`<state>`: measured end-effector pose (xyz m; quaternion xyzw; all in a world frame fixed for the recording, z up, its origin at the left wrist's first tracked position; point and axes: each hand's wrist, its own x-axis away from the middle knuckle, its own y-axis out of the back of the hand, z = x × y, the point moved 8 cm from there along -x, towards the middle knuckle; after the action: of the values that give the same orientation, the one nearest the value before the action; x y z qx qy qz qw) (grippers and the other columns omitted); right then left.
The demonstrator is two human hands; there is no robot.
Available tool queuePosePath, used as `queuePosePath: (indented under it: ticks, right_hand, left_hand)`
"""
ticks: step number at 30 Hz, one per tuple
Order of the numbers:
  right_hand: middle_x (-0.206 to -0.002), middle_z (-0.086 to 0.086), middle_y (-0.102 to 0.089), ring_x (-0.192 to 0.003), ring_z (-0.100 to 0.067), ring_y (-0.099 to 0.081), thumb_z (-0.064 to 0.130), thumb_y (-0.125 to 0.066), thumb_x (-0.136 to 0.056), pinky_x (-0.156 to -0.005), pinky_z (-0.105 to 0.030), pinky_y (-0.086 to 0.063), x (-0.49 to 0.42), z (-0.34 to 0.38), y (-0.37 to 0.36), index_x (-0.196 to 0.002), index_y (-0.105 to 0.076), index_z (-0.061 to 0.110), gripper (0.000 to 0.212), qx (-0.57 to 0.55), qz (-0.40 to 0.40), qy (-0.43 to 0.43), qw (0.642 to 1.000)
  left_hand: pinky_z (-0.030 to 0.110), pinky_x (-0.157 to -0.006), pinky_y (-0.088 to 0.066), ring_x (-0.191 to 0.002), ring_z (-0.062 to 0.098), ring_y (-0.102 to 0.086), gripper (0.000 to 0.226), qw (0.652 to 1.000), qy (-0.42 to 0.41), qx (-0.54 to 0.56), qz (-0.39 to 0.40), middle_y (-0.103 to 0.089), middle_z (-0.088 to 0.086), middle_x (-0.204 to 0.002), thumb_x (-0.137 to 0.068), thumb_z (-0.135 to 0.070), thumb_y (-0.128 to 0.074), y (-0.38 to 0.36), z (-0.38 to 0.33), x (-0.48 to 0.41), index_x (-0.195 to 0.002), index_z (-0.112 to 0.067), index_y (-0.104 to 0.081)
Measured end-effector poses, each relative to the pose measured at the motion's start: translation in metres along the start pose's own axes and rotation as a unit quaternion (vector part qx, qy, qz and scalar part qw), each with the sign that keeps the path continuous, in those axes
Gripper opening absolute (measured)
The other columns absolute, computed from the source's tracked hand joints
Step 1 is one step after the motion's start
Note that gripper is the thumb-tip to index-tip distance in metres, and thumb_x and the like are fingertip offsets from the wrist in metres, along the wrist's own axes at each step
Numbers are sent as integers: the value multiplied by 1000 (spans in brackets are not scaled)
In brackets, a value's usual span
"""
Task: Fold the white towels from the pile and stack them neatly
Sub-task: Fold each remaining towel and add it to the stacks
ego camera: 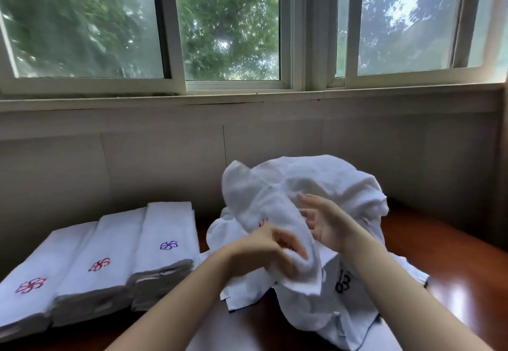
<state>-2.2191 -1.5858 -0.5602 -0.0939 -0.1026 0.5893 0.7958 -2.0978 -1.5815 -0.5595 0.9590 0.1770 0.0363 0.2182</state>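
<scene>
A pile of loose white towels [324, 177] lies heaped on the wooden table [453, 276] at the centre right. One towel [266, 207] is lifted from it, hanging in a crumpled roll. My left hand [264, 249] grips this towel near its lower end, fingers curled into the cloth. Just to the right, my right hand [327, 221] touches the same towel with fingers spread and fairly straight. On the left stand three stacks of folded white towels [115, 262], side by side; two show a red flower mark and one a purple mark.
A white cloth with a dark edge and black printed digits [343, 284] lies under the pile at the lower right. A grey panelled wall [165, 158] and a wide window [228, 26] run close behind the table.
</scene>
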Motion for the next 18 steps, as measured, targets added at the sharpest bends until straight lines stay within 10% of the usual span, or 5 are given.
queuePosePath:
  ticks: [5,8,11,15,18]
  right_hand:
    - [-70,-3,-56,-59,-11,-51,-3,-59,-82,-55,-21,-41,23,-70,-38,-113,-64,13,35,273,44,-46,960]
    - [-58,1,-48,-44,-9,-37,-4,-55,-80,-44,-19,-29,43,-131,-60,-105,-69,13,33,358,72,-87,927]
    - [-62,2,-42,-45,-7,-34,-2,-55,-83,-43,-18,-24,67,-187,-94,-92,-65,21,26,339,118,-121,926]
    - [-63,9,-46,-52,2,-45,-6,-55,-82,-51,-12,-36,87,-212,-155,-81,-59,21,28,263,195,-84,941]
    - [-70,8,-50,-59,2,-50,-3,-58,-81,-53,-12,-39,103,-222,-197,-80,-58,22,25,254,274,-86,923]
  left_hand:
    - [12,-73,-42,-80,-3,-56,24,981,130,-46,140,-67,-14,-85,-91,-6,-57,-19,68,63,-111,-12,-68]
    - [20,-70,-42,-76,4,-55,19,978,189,-84,-21,-63,-3,-89,-86,-5,-57,16,121,96,-86,-23,-66]
    - [25,-64,-49,-78,13,-58,33,949,236,10,-209,-60,7,-103,-81,-5,-60,41,164,140,-108,-24,-53]
    - [34,-68,-54,-75,21,-66,59,899,278,261,-213,-60,6,-109,-91,-33,-62,15,194,170,-139,-25,-30]
    - [28,-64,-57,-83,21,-72,69,882,219,310,-279,-70,7,-104,-87,-8,-66,20,198,192,-143,-26,-30]
